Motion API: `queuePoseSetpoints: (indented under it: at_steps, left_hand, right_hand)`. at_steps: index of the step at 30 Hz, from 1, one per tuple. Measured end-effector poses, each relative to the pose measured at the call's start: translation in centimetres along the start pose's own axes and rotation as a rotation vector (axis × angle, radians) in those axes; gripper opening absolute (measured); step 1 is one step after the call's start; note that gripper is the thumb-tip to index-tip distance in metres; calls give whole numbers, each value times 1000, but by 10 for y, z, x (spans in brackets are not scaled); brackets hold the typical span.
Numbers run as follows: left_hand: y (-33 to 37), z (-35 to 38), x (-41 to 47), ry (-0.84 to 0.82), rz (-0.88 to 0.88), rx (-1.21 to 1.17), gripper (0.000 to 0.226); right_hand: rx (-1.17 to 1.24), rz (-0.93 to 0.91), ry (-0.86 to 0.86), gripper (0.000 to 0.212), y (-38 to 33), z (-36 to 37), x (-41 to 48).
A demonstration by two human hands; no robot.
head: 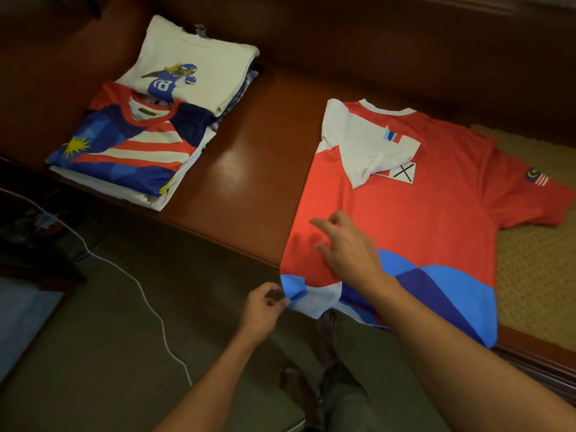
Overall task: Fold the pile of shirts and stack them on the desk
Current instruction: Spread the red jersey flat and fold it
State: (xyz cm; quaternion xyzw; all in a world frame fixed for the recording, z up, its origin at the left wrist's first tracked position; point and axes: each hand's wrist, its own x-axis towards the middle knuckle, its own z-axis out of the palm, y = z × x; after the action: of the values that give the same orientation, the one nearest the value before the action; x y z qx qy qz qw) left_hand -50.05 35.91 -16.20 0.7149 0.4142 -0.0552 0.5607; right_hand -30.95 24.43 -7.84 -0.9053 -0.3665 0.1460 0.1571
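Pinching the bottom corner of the red shirt [414,219] is the left hand [265,310], fingers curled on the hem. The right hand [349,244] rests open on the cloth, fingers spread. The shirt lies flat on the table [249,157], one sleeve folded in, with the folded shirts [134,148] stacked well off to the left.

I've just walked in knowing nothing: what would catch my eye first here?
The big red jersey with blue and white patches lies spread on the brown wooden desk, right of centre, one sleeve folded in. The left hand pinches its near corner while the right hand lies open on it. Farther left sit folded shirts, topped by a red, white and blue striped jersey and a white T-shirt with a football player print.
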Motion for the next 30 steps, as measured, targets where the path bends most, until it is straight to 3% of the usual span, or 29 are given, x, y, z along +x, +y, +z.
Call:
queuePoseSetpoints:
  at_steps: [4, 5, 9, 14, 18, 25, 30]
  left_hand:
    - [-8, 7, 10, -20, -4, 0, 15]
    - [-13, 9, 13, -34, -3, 32, 13]
    - [-41, 8, 11, -119, 3, 240, 38]
    - [-68, -7, -18, -200, -43, 272, 30]
    - [-89, -30, -37, -209, -89, 537, 33]
    - [-91, -52, -47, -188, -113, 486, 16]
    - [-50, -58, -34, 32, 81, 287, 26]
  right_hand:
    - [-47, -30, -170, 49, -3, 10, 21]
    - [-44, -22, -168, 48, -2, 11, 24]
    - [-57, -21, -137, 45, 2, 16, 24]
    - [-72, -24, -112, 45, -1, 16, 21]
    - [-92, -1, -133, 46, -4, 13, 22]
    - [-90, -4, -142, 49, -4, 10, 20]
    - [93, -6, -112, 46, 9, 5, 19]
